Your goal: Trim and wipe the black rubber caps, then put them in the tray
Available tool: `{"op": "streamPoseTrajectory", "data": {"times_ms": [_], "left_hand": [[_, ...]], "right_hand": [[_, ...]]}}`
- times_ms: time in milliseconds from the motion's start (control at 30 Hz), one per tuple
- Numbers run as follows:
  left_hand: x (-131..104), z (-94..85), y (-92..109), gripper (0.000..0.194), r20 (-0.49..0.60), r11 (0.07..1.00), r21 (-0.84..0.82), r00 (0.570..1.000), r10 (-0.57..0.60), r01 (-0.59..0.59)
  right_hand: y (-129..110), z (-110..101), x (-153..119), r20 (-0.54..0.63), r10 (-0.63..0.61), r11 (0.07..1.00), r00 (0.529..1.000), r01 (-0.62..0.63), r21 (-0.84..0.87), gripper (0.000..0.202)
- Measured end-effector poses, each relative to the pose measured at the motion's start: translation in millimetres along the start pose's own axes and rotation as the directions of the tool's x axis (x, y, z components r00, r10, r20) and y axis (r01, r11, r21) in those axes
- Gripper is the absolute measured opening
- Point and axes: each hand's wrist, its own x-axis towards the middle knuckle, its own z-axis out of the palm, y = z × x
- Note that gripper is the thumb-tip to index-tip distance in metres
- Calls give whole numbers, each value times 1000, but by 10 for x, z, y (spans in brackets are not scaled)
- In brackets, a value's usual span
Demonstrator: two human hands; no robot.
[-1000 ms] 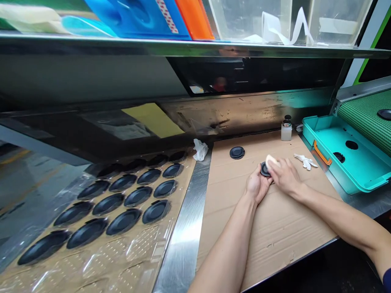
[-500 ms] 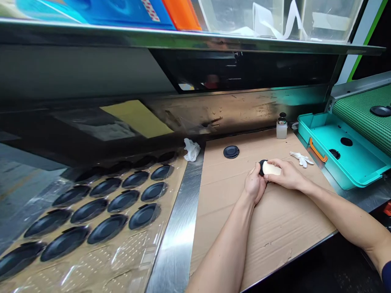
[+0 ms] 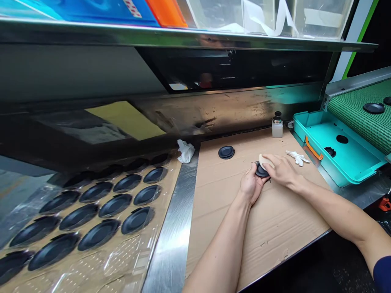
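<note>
Over the cardboard sheet [image 3: 220, 211], my left hand [image 3: 249, 186] grips a round black disc-shaped part [image 3: 261, 170] by its left edge. My right hand [image 3: 282, 170] is closed around a cream-coloured pad [image 3: 265, 162], which looks like a sponge and lies against the disc's upper side. Part of the disc is hidden behind the pad and fingers. Further back on the cardboard lies another black disc part [image 3: 226, 152], apart from both hands. To the right of my right hand rests a crumpled white glove or cloth [image 3: 297, 157].
At left, a clear plastic tray [image 3: 122, 260] holds several black discs. A crumpled white tissue [image 3: 185, 151] sits beside it. A small bottle [image 3: 277, 127] stands at the back. At right are a teal bin [image 3: 354, 160] with black parts inside and a green conveyor belt [image 3: 351, 103].
My right hand has tilted the cream pad up and shifted it, so more of the disc's face shows. The whole view has moved slightly; another black part appears on the belt.
</note>
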Motion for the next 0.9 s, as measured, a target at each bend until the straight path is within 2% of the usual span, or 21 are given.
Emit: {"op": "streamPoseTrajectory", "data": {"times_ms": [33,133,233,300,400,533,633,767,900], "left_hand": [[5,-2,-1,31,-18,1000,-13,1000,6,-6],[5,-6,4,32,-36,999,-35,999,11,-13],[-5,-5,5,34,-20,1000,-21,1000,-5,5],[-9,-2,2,33,-26,1000,-17,1000,5,-6],[-10,4,6,28,-36,999,-31,999,33,-35],[-9,18,22,32,-45,999,-36,999,6,-8],[-3,18,16,30,-50,999,-34,998,24,-26],[4,4,-15,30,-37,999,7,999,33,-33],[-7,6,-18,29,-40,999,13,998,52,-51]], "right_hand": [[-55,65,-6,-10,6,998,1000,-7,-64,42],[-153,180,-7,62,26,986,998,-15,-165,39],[-126,153,6,19,144,949,989,-133,-285,40],[-86,119,4,1,162,934,987,-152,-324,43],[-65,112,-21,86,67,950,994,-37,-310,44],[-85,129,-39,51,121,940,991,-98,-326,42],[-90,128,-39,98,76,950,992,-42,-310,43],[-87,129,-14,42,116,945,992,-98,-312,42],[-110,142,1,79,77,950,994,-49,-310,44]]}}
